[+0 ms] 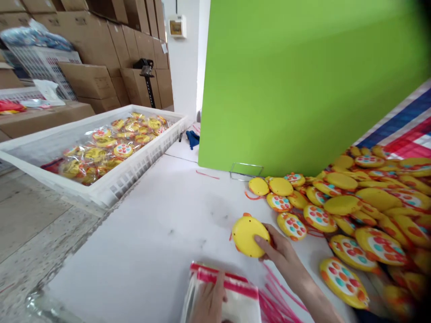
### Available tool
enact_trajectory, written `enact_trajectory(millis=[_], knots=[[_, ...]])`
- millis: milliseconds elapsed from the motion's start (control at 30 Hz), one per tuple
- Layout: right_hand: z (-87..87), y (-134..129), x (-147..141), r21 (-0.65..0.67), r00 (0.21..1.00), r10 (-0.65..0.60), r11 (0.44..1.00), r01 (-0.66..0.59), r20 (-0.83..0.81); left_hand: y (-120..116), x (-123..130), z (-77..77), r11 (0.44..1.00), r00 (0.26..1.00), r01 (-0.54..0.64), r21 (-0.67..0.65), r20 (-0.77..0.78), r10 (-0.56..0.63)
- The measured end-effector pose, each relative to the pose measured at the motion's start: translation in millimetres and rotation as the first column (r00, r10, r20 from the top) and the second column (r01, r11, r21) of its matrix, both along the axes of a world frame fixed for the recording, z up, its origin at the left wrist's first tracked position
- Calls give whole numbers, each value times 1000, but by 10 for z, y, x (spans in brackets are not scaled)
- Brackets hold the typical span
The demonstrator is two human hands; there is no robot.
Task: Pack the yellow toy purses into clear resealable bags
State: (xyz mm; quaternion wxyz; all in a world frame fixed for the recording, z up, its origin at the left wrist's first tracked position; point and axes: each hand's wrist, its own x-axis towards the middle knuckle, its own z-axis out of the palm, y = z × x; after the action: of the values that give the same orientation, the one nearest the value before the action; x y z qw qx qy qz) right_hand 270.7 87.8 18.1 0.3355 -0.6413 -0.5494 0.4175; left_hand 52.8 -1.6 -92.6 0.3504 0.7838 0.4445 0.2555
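Right hand: thumb and fingers closed on one yellow toy, held plain side up above the white table. Left hand: fingers laid on red-edged clear bags; whether pinching, I cannot tell. Beside the bags: pink strips. Right: heaped yellow toys. Far left: white crate, bagged toys inside. Behind: green panel.

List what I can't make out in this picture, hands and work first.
All in the head view:
- Yellow toy: far side hidden, turned away from the camera in the right hand.
- Left hand: wrist cut off by the bottom edge.
- Plastic bags: lower ends cut off there too.
- Toy pile: lower right blurred and dark.
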Motion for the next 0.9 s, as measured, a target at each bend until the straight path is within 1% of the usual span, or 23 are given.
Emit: enact_trajectory(millis=[33,100,167,200,233,300,367,400,467,500,533,567,600,633,667,700,733,800,833,900], knots=[[40,-165,-27,-21,999,5,1000,-6,-51,-7,-15,55,996,999,14,-85,49,-9],[75,-462,-76,-68,986,5,998,-16,-165,-21,-33,172,979,992,7,-206,127,20],[61,-707,-122,-124,966,-10,992,-23,-260,-23,-37,284,966,983,-44,-255,159,87],[45,-811,-144,-158,954,-20,987,-29,-298,-19,-36,333,966,981,-63,-251,164,107],[32,-904,-166,-194,943,-36,980,-30,-331,-11,-35,377,971,980,-63,-232,168,104],[28,-1059,-206,-260,916,-99,966,-7,-390,13,-35,444,986,984,-11,-168,172,40],[66,-1165,-249,-320,856,-184,947,23,-483,37,-37,477,994,985,51,-94,167,-34],[97,-1197,-274,-351,811,-228,936,30,-539,45,-36,482,997,987,58,-59,156,-49],[153,-1219,-341,-388,719,-294,921,37,-629,50,-32,484,999,992,38,27,122,-41],[168,-1212,-381,-383,691,-316,922,62,-650,49,-30,488,996,995,36,78,93,-44],[168,-1196,-425,-362,688,-333,926,110,-645,46,-28,498,990,997,51,132,56,-59],[152,-1178,-468,-322,712,-343,931,171,-612,42,-30,516,979,997,77,187,15,-81],[120,-1160,-505,-267,763,-341,937,227,-549,38,-34,542,966,994,110,236,-25,-107],[76,-1146,-533,-203,830,-322,945,255,-456,34,-43,575,950,989,144,277,-62,-132],[25,-1139,-549,-139,896,-279,959,246,-345,29,-56,614,934,983,178,309,-89,-158],[-25,-1140,-553,-81,949,-216,976,203,-229,25,-75,657,919,976,213,330,-103,-189],[-68,-1149,-547,-36,982,-143,990,139,-123,22,-99,702,909,971,237,343,-106,-213],[-118,-1182,-519,21,1000,-15,1000,14,27,25,-170,798,902,970,242,357,-91,-224],[-119,-1204,-507,39,997,16,999,-19,75,33,-218,850,902,974,227,367,-73,-216],[-86,-1250,-503,66,989,13,998,-23,145,67,-335,957,911,987,153,383,-6,-164]])
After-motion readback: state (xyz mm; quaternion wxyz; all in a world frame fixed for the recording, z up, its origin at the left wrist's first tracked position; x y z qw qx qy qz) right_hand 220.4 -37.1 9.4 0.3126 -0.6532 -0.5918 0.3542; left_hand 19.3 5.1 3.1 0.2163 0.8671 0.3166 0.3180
